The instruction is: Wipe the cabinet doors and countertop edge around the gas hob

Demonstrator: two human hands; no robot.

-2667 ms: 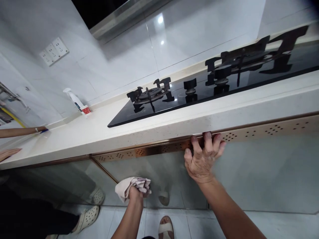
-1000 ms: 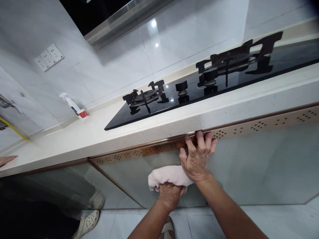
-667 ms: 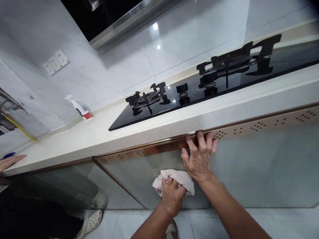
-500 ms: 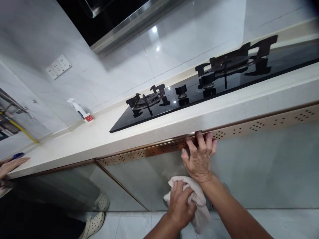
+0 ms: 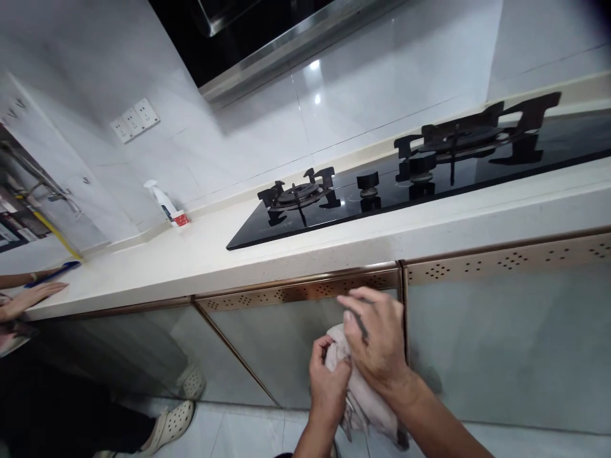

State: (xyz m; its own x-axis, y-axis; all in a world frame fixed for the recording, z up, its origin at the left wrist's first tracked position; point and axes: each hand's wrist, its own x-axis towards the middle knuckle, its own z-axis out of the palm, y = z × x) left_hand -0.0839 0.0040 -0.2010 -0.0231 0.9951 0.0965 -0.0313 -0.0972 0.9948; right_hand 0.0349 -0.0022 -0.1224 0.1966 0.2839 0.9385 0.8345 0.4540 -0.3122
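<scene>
A pale, crumpled cloth (image 5: 365,394) hangs in front of the grey cabinet door (image 5: 272,343) below the counter. My left hand (image 5: 328,383) grips its upper end, fingers and thumb closed round the fabric. Just above and to the right is my right hand (image 5: 378,331), with its fingers stretched out and spread. Its palm side faces the cloth, and I cannot tell if it touches it. Behind the fingers runs the copper-coloured perforated strip (image 5: 296,292) along the top of the door.
A black gas hob (image 5: 315,213) is set in the white counter (image 5: 200,248). A spray bottle (image 5: 161,198) stands by the wall. At the far left a co-worker's hand (image 5: 33,299) rests on the counter near a blue thing (image 5: 52,275); their clog (image 5: 174,420) is on the floor.
My right hand has left the top edge of the cabinet and come down to the cloth. My left hand has shifted slightly, still holding the cloth. The view has turned a little.
</scene>
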